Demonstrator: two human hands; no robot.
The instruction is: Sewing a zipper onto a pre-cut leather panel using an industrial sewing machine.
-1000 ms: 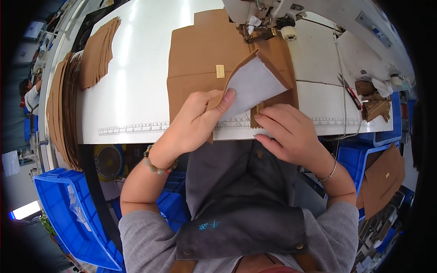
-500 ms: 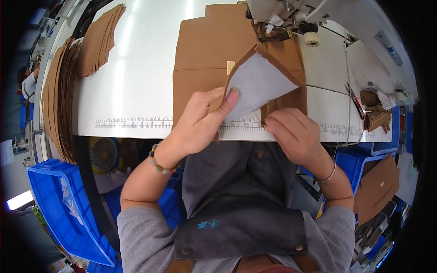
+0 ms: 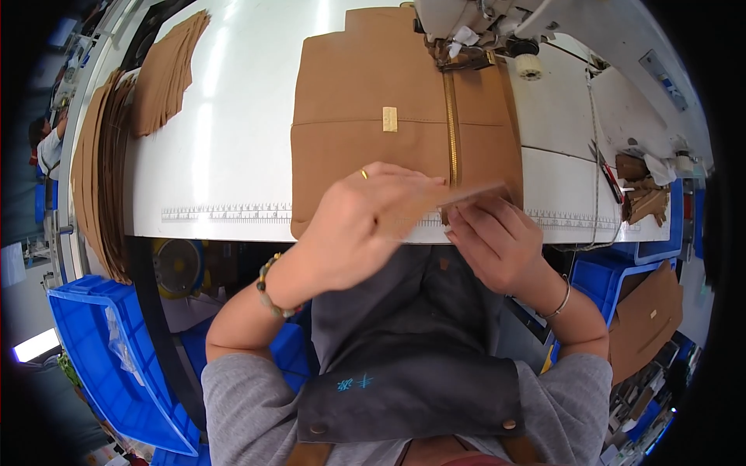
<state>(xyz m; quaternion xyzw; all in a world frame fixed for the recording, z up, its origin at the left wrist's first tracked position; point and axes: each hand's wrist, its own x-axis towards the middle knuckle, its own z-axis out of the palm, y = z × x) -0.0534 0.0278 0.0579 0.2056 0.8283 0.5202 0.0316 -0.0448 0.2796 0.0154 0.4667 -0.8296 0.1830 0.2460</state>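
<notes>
White worktable [image 3: 252,147], glare streaks [image 3: 203,144] on top; bright rectangular panel [image 3: 36,345], lower left.

Smooth matt brown panel [image 3: 404,93], shiny metal zip [image 3: 453,140], glossy white tabletop [image 3: 241,140]

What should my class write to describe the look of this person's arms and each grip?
Short grey sleeves. The left grip is ungloved, with a gold-coloured ring and, at the wrist, a multicoloured beaded bracelet. The right grip is also ungloved, with a thin, silvery bangle at the wrist.
</notes>
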